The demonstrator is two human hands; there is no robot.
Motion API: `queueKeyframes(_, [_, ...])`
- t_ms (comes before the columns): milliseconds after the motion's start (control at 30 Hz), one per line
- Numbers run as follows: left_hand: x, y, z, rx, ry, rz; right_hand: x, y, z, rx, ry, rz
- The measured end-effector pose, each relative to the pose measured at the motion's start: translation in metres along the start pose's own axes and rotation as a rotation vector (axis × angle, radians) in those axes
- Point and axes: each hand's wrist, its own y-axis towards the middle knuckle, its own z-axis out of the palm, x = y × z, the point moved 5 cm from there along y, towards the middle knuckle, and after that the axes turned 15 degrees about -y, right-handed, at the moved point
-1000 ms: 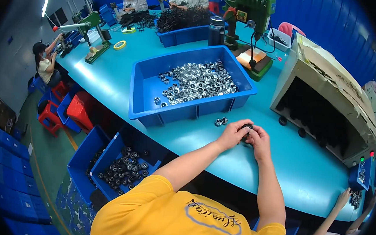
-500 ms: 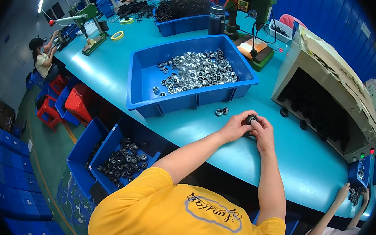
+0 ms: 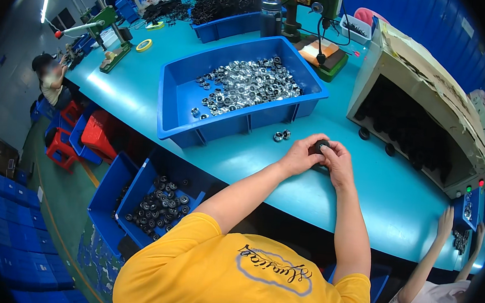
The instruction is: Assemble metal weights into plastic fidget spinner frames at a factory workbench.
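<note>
Neighbour's hand (image 3: 445, 220) has risen toward the small bin (image 3: 459, 215) at far right since the last frame, while the black wheel (image 3: 322, 146) stays pinched between the wearer's two hands

Left hand (image 3: 302, 154) and right hand (image 3: 339, 165) both grip the wheel above the table (image 3: 306, 210), near its front edge. Fingers wrap its sides and the right thumb presses at its face. How firmly they press, I cannot tell. If that thumb pushed off-centre, the wheel could twist out of the fingertips; being round, it might then roll over the near edge.

Just beyond the left hand, two silver parts (image 3: 282, 136) sit loose on the table. A stray knuckle could send them skidding, since nothing hems them in.

Farther out, the big blue bin (image 3: 225, 129) holds a heap of similar silver parts; an elbow catching its rim could nudge it. Toward the right, two loose wheels (image 3: 364, 134) lie by the mouth of the pale box (image 3: 368, 84), where a sweep of the arm might knock them away.

Below the table on the left, a lower bin (image 3: 144, 185) holds many black wheels; a wheel dropped there would be hard to pick out again.
</note>
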Motion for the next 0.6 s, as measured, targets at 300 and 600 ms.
queueKeyframes(300, [-0.009,0.000,-0.004,-0.076,-0.025,0.068,0.027,-0.011,0.011,0.120,0.126,0.029])
queueKeyframes(600, [0.000,0.005,-0.013,-0.018,-0.265,-0.115,0.045,-0.016,0.012,0.064,0.232,0.004])
